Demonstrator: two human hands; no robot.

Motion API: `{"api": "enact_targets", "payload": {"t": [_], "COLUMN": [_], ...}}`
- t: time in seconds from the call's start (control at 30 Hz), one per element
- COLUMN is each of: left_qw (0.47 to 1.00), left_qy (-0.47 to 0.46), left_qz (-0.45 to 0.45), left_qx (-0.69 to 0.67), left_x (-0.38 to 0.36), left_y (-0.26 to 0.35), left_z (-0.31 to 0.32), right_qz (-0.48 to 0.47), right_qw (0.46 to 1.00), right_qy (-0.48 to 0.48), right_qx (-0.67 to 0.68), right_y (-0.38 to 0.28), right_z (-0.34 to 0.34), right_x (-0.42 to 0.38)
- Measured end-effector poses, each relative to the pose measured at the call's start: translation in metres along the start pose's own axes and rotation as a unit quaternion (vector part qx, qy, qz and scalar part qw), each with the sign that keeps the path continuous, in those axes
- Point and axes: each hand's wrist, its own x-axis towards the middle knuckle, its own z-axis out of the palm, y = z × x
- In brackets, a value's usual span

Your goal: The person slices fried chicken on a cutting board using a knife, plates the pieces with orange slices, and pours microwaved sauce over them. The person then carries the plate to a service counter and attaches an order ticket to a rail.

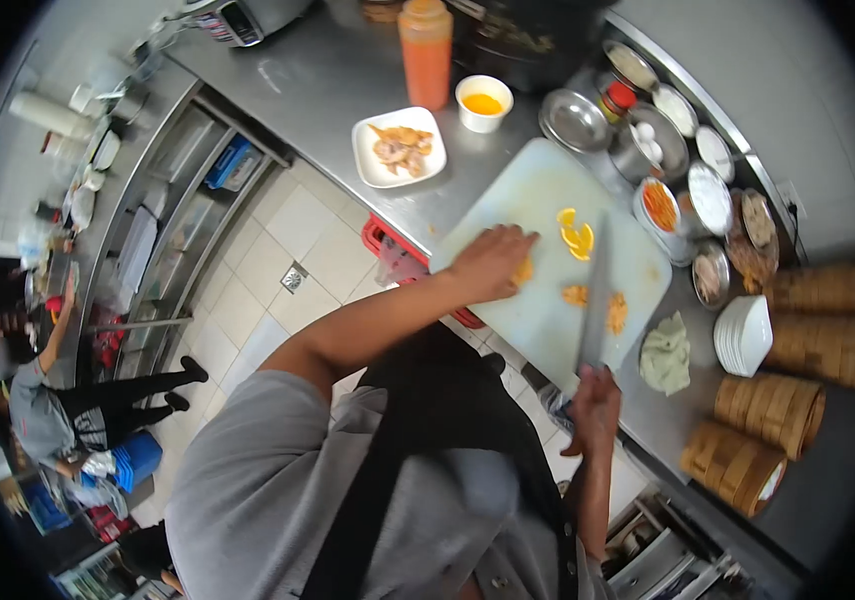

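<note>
My right hand (596, 405) is wrapped round the handle of a large kitchen knife (599, 300). Its long blade points away from me over the pale cutting board (508, 215). At the board's left side, my left hand (493, 262) is bent down over golden-brown food (523, 271), fingers closed around part of it; the palm side is hidden. More cut golden-brown pieces (616, 313) lie beside the blade. Orange slices (576, 235) rest near the middle of the board. Beyond it, a square white plate (360, 150) carries pieces of cooked-looking meat.
A sauce bottle (427, 60) and a white cup of orange sauce (484, 105) stand at the back. Bowls of ingredients (659, 205), stacked white dishes (743, 338), a cloth (666, 355) and bamboo steamers (768, 410) line the right. A co-worker (43, 410) stands far left.
</note>
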Motion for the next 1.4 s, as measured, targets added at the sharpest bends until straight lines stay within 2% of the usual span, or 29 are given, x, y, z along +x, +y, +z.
{"api": "enact_targets", "payload": {"t": [0.03,0.07,0.13,0.23,0.43,0.63,0.73,0.83,0.9,1.0,1.03,1.1,1.13,1.23,1.3,1.4], "left_qw": [0.991,0.990,0.987,0.982,0.982,0.975,0.977,0.980,0.977,0.973,0.971,0.946,0.929,0.927,0.948,0.960], "left_qy": [0.118,0.123,0.135,0.159,0.157,0.161,0.156,0.144,0.183,0.214,0.224,0.310,0.353,0.347,0.308,0.276], "left_qz": [0.058,0.053,0.037,0.054,0.073,0.082,0.094,0.037,0.043,0.038,0.033,-0.017,-0.040,-0.108,-0.057,0.009], "left_qx": [-0.017,-0.037,-0.074,-0.090,-0.077,-0.127,-0.114,-0.129,-0.098,-0.079,-0.077,-0.097,-0.106,-0.089,-0.049,-0.037], "left_x": [-0.009,-0.014,-0.020,-0.017,-0.011,-0.011,-0.011,-0.016,-0.018,-0.032,-0.035,-0.045,-0.049,-0.062,-0.062,-0.052], "left_y": [-0.003,-0.005,-0.007,-0.012,-0.020,-0.024,-0.031,-0.032,-0.037,-0.036,-0.035,-0.033,-0.035,-0.046,-0.043,-0.033], "left_z": [0.001,-0.002,-0.008,0.001,0.005,0.006,0.011,0.016,0.014,0.006,-0.001,-0.014,-0.019,-0.029,-0.032,-0.022], "right_qz": [0.025,-0.049,-0.118,-0.126,-0.160,-0.149,-0.219,-0.183,-0.146,-0.150,-0.154,-0.159,-0.131,-0.074,-0.072,-0.154], "right_qw": [0.996,0.997,0.990,0.978,0.951,0.937,0.945,0.958,0.965,0.970,0.975,0.983,0.989,0.997,0.997,0.970], "right_qy": [-0.076,-0.042,-0.033,-0.049,-0.074,-0.118,-0.116,-0.087,-0.079,-0.094,-0.070,-0.033,-0.025,-0.005,0.003,-0.007], "right_qx": [0.036,-0.036,-0.066,-0.157,-0.252,-0.292,-0.214,-0.201,-0.205,-0.170,-0.143,-0.086,-0.061,-0.012,-0.010,-0.190], "right_y": [-0.007,-0.003,-0.012,-0.037,-0.061,-0.088,-0.071,-0.082,-0.092,-0.076,-0.070,-0.058,-0.054,-0.055,-0.059,-0.069], "right_z": [0.002,0.017,0.025,0.016,0.005,-0.010,0.023,0.069,0.079,0.070,0.064,0.051,0.042,0.010,-0.003,0.003], "right_x": [0.003,0.013,0.016,0.013,0.006,0.008,0.041,0.078,0.088,0.090,0.090,0.081,0.078,0.066,0.057,0.045]}}
